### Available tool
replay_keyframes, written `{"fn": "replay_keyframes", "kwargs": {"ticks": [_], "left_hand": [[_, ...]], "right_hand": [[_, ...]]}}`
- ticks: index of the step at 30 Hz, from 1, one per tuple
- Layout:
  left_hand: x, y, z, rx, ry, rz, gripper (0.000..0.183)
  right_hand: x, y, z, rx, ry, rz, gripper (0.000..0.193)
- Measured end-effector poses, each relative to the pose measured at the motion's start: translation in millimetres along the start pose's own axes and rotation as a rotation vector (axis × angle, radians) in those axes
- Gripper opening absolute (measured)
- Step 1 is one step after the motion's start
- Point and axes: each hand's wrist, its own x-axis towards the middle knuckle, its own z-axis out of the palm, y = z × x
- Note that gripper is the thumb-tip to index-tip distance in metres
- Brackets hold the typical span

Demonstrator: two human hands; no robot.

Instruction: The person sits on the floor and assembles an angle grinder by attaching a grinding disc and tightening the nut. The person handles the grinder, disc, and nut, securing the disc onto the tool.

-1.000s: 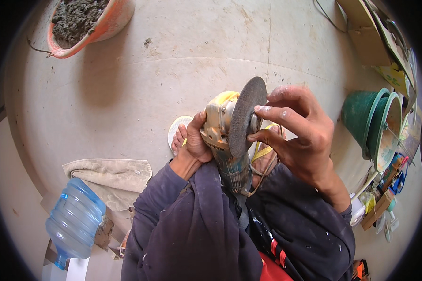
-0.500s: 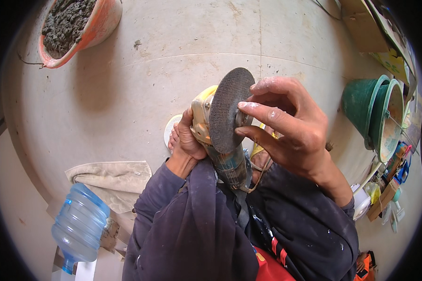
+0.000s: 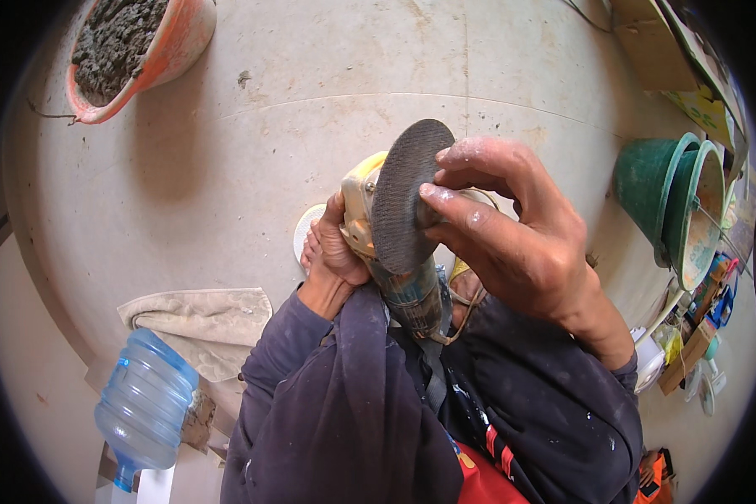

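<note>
An angle grinder (image 3: 413, 301) stands nearly upright in front of my lap, its head pointing away from me. My left hand (image 3: 341, 252) is wrapped round the grinder from the left, just below its yellowish head. A dark, round cutting disc (image 3: 401, 202) is on the head, its face turned to the right. At the disc's centre, my right hand (image 3: 529, 223) has its dusty fingers bent and pinched on the disc nut, which the fingers mostly hide. Behind the tool, a cord loops near my right knee.
An orange bucket (image 3: 181, 55) of wet mortar stands far left. Stacked green buckets (image 3: 651, 197) lie tilted at the right, above assorted tools. At the left are a beige cloth (image 3: 218, 315) and a clear blue water jug (image 3: 147, 403). Cardboard (image 3: 651, 50) leans at the far right.
My right fingers have shifted round the disc's centre and now cover the nut that showed before. The left hand and grinder have hardly moved.
</note>
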Motion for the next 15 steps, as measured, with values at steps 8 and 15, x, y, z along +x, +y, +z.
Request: {"fn": "replay_keyframes", "kwargs": {"ticks": [8, 15], "left_hand": [[-0.1, 0.5, -2.5, 0.027, -0.068, -0.014, 0.076], [0.2, 0.2, -6.8, 0.007, -0.058, -0.018, 0.075]], "right_hand": [[1.7, -2.3, -1.9, -0.046, -0.011, 0.062, 0.039], [-2.4, -4.9, 2.1, -0.081, -0.02, 0.153, 0.037]]}}
